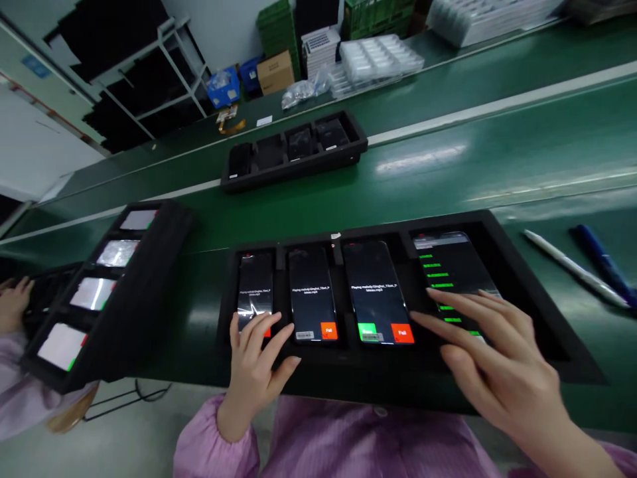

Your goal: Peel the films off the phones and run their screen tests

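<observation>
A black foam tray (318, 362) in front of me holds several smartphones with lit screens. My left hand (256, 358) is open, its fingers spread over the lower end of the leftmost smartphone (255, 279). Beside it, a second smartphone (311, 285) and a third smartphone (375, 272) show "Playing melody" text; the third has green and red buttons. Over the rightmost smartphone (450, 255), which lists green lines, my right hand (497, 358) is open with fingers stretched out. Its fingers hide part of that screen; whether they touch it I cannot tell.
At the left stands another black tray (164, 245) with several white-screened phones, a co-worker's hand (14, 305) beyond it. A third tray (298, 159) sits on the green bench. To the right lie a white pen (572, 265) and a blue pen (604, 262). Plastic trays (381, 56) stand behind.
</observation>
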`<act>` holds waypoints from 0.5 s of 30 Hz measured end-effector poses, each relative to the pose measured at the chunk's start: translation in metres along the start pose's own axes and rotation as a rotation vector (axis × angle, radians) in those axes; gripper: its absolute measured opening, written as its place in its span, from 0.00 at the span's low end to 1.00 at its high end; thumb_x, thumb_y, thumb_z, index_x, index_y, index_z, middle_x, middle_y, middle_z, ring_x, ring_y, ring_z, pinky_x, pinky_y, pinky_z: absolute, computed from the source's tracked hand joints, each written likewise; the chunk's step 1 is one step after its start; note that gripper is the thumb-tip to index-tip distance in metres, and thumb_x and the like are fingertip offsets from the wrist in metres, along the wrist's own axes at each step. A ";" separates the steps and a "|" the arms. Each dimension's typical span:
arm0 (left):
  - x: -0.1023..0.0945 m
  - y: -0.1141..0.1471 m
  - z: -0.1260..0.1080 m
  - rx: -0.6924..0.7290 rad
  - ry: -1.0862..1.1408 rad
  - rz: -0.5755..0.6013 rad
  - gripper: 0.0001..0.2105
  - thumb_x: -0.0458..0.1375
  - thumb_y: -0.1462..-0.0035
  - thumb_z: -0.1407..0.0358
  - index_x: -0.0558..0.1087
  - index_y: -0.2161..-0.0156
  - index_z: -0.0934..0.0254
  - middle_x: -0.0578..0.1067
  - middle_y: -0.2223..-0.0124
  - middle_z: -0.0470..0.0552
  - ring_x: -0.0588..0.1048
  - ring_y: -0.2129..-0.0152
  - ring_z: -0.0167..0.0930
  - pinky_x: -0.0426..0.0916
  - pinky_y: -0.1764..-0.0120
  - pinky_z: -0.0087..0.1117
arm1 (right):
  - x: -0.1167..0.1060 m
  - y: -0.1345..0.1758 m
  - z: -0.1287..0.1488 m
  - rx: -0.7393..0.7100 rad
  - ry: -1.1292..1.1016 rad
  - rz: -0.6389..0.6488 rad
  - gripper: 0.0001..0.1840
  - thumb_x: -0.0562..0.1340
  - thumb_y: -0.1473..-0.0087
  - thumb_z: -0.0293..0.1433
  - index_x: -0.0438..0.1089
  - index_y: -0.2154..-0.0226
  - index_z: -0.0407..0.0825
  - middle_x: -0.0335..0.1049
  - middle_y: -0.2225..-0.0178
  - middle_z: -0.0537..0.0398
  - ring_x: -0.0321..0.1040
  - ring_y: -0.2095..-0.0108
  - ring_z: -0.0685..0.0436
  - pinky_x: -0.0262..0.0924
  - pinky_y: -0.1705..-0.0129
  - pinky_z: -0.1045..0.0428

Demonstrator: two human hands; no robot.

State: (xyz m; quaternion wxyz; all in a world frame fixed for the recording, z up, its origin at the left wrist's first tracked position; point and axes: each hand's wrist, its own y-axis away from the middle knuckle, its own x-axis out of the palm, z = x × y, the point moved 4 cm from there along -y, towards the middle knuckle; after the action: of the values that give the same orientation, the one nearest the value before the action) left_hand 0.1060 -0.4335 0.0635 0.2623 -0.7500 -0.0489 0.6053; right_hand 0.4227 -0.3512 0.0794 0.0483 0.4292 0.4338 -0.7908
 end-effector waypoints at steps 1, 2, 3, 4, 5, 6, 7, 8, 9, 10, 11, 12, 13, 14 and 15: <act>0.000 -0.001 -0.001 -0.004 0.010 -0.006 0.15 0.53 0.28 0.60 0.76 0.43 0.61 0.75 0.42 0.58 0.69 0.41 0.38 0.41 0.26 0.51 | 0.000 0.002 -0.004 0.022 0.026 -0.012 0.15 0.55 0.31 0.26 0.73 0.47 0.50 0.70 0.43 0.40 0.68 0.46 0.31 0.61 0.42 0.33; 0.000 -0.001 -0.001 -0.005 0.019 -0.012 0.16 0.53 0.27 0.59 0.77 0.43 0.61 0.75 0.42 0.58 0.70 0.41 0.38 0.41 0.26 0.51 | 0.001 0.003 -0.007 0.040 0.040 -0.028 0.15 0.55 0.31 0.25 0.73 0.47 0.49 0.71 0.44 0.40 0.69 0.47 0.32 0.62 0.42 0.33; 0.000 -0.002 -0.002 0.000 0.026 -0.019 0.16 0.53 0.27 0.58 0.77 0.44 0.61 0.76 0.42 0.58 0.70 0.41 0.38 0.41 0.26 0.51 | 0.002 0.005 -0.009 0.058 0.046 -0.046 0.15 0.56 0.32 0.25 0.73 0.48 0.49 0.71 0.45 0.40 0.70 0.49 0.32 0.63 0.43 0.33; 0.001 -0.003 -0.004 0.009 0.032 -0.023 0.17 0.52 0.27 0.57 0.77 0.44 0.61 0.76 0.43 0.58 0.70 0.41 0.38 0.41 0.26 0.52 | 0.004 0.007 -0.010 0.071 0.045 -0.068 0.15 0.56 0.32 0.24 0.73 0.48 0.49 0.72 0.46 0.40 0.71 0.50 0.33 0.64 0.43 0.33; 0.001 -0.004 -0.005 0.023 0.036 -0.025 0.18 0.52 0.27 0.55 0.78 0.44 0.61 0.76 0.43 0.58 0.70 0.42 0.38 0.41 0.26 0.52 | 0.005 0.008 -0.010 0.081 0.040 -0.086 0.15 0.57 0.33 0.24 0.74 0.48 0.49 0.73 0.46 0.41 0.72 0.51 0.34 0.64 0.43 0.34; 0.001 -0.005 -0.007 0.038 0.035 -0.025 0.19 0.50 0.26 0.53 0.78 0.44 0.60 0.76 0.43 0.58 0.70 0.41 0.38 0.40 0.26 0.53 | 0.006 0.010 -0.011 0.087 0.038 -0.102 0.17 0.57 0.33 0.24 0.74 0.46 0.51 0.73 0.47 0.41 0.72 0.52 0.34 0.65 0.43 0.34; 0.002 -0.006 -0.009 0.050 0.027 -0.020 0.21 0.49 0.26 0.51 0.78 0.44 0.60 0.76 0.43 0.58 0.69 0.41 0.39 0.39 0.26 0.53 | 0.007 0.012 -0.011 0.089 0.038 -0.115 0.20 0.58 0.33 0.24 0.74 0.43 0.53 0.73 0.47 0.42 0.73 0.52 0.35 0.65 0.42 0.34; 0.002 -0.006 -0.009 0.058 0.010 -0.010 0.22 0.48 0.27 0.49 0.78 0.44 0.58 0.75 0.42 0.58 0.69 0.41 0.39 0.38 0.26 0.54 | 0.007 0.013 -0.011 0.088 0.041 -0.120 0.24 0.58 0.33 0.24 0.72 0.39 0.56 0.73 0.47 0.43 0.73 0.52 0.35 0.65 0.42 0.34; 0.002 -0.005 -0.009 0.062 -0.011 0.004 0.24 0.47 0.27 0.47 0.78 0.44 0.57 0.75 0.41 0.57 0.68 0.40 0.40 0.36 0.26 0.55 | 0.007 0.014 -0.011 0.084 0.046 -0.124 0.28 0.58 0.33 0.24 0.69 0.35 0.59 0.73 0.47 0.44 0.73 0.53 0.34 0.65 0.43 0.34; 0.001 -0.003 -0.007 0.060 -0.036 0.025 0.25 0.46 0.27 0.45 0.78 0.42 0.56 0.74 0.40 0.57 0.67 0.39 0.41 0.34 0.26 0.56 | 0.006 0.015 -0.012 0.083 0.054 -0.126 0.31 0.58 0.33 0.25 0.65 0.32 0.63 0.74 0.47 0.45 0.73 0.53 0.34 0.66 0.43 0.34; -0.001 0.001 -0.003 0.048 -0.060 0.046 0.27 0.45 0.28 0.44 0.77 0.41 0.56 0.72 0.39 0.58 0.66 0.38 0.41 0.33 0.26 0.56 | 0.006 0.015 -0.012 0.089 0.061 -0.118 0.33 0.58 0.33 0.25 0.62 0.30 0.66 0.74 0.47 0.46 0.73 0.53 0.33 0.66 0.45 0.33; -0.004 0.007 0.003 0.022 -0.079 0.060 0.28 0.44 0.28 0.44 0.75 0.39 0.56 0.71 0.37 0.59 0.65 0.38 0.41 0.33 0.26 0.56 | 0.005 0.015 -0.013 0.099 0.065 -0.108 0.35 0.57 0.33 0.26 0.60 0.29 0.68 0.74 0.47 0.46 0.73 0.53 0.32 0.67 0.46 0.33; -0.008 0.015 0.011 -0.022 -0.093 0.064 0.29 0.43 0.27 0.44 0.73 0.36 0.56 0.70 0.37 0.59 0.65 0.37 0.41 0.34 0.26 0.55 | 0.005 0.014 -0.014 0.110 0.064 -0.098 0.35 0.57 0.33 0.27 0.59 0.29 0.70 0.74 0.47 0.46 0.73 0.54 0.32 0.67 0.48 0.33; -0.014 0.023 0.021 -0.083 -0.107 0.060 0.28 0.43 0.27 0.45 0.71 0.34 0.57 0.69 0.36 0.59 0.65 0.37 0.40 0.36 0.26 0.53 | 0.005 0.014 -0.015 0.120 0.060 -0.092 0.35 0.56 0.33 0.28 0.59 0.29 0.72 0.74 0.48 0.47 0.73 0.55 0.31 0.67 0.50 0.32; -0.019 0.033 0.031 -0.153 -0.124 0.052 0.27 0.44 0.26 0.47 0.69 0.33 0.57 0.69 0.36 0.59 0.66 0.37 0.39 0.38 0.26 0.51 | 0.005 0.014 -0.015 0.125 0.052 -0.091 0.35 0.55 0.33 0.29 0.58 0.29 0.73 0.74 0.50 0.47 0.73 0.56 0.30 0.67 0.51 0.32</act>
State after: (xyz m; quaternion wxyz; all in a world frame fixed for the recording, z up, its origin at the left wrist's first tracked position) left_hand 0.0638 -0.4586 0.0617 0.1850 -0.7301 -0.0918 0.6514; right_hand 0.4351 -0.3477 0.0628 -0.0258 0.4313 0.4039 -0.8063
